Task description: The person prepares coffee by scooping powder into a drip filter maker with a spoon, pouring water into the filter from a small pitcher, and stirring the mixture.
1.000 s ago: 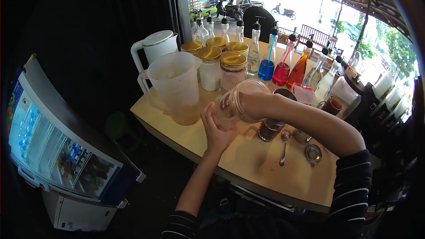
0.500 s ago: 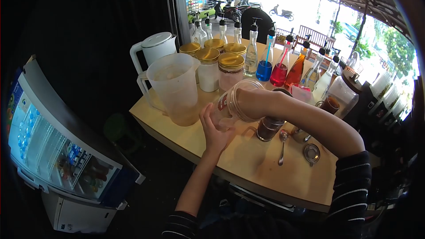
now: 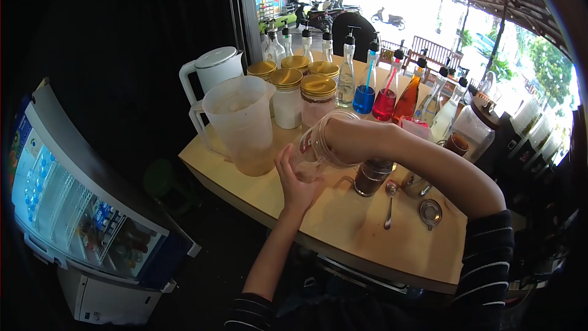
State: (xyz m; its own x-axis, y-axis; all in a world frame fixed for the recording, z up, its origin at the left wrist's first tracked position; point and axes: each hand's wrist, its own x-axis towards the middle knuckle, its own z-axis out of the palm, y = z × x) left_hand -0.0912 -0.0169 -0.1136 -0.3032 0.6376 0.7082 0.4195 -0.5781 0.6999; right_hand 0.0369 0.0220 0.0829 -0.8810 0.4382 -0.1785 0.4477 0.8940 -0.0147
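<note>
A clear, wide-mouthed jar (image 3: 310, 145) with a red label lies tilted above the table, its mouth toward the right. My left hand (image 3: 294, 185) is wrapped round its lower end. My right hand (image 3: 343, 141) reaches through the mouth into the jar, and its fingers are too unclear through the wall to tell whether they grip anything. Under my right forearm stands a glass of dark brown liquid (image 3: 371, 179). Beside it lie a metal spoon (image 3: 389, 205) and a small round strainer (image 3: 430, 213), with a metal pitcher (image 3: 416, 186) partly hidden by the arm.
Left of the jar stand a large translucent pitcher (image 3: 242, 125) and a white kettle (image 3: 214, 64). Gold-lidded jars (image 3: 288, 101) and several pump bottles (image 3: 364, 95) line the back of the wooden table (image 3: 352, 239). A lit drinks fridge (image 3: 92, 208) is at the left.
Both hands stay at the jar, the right one still inside it. My right forearm has shifted very slightly, and more of the metal pitcher shows beneath it.
</note>
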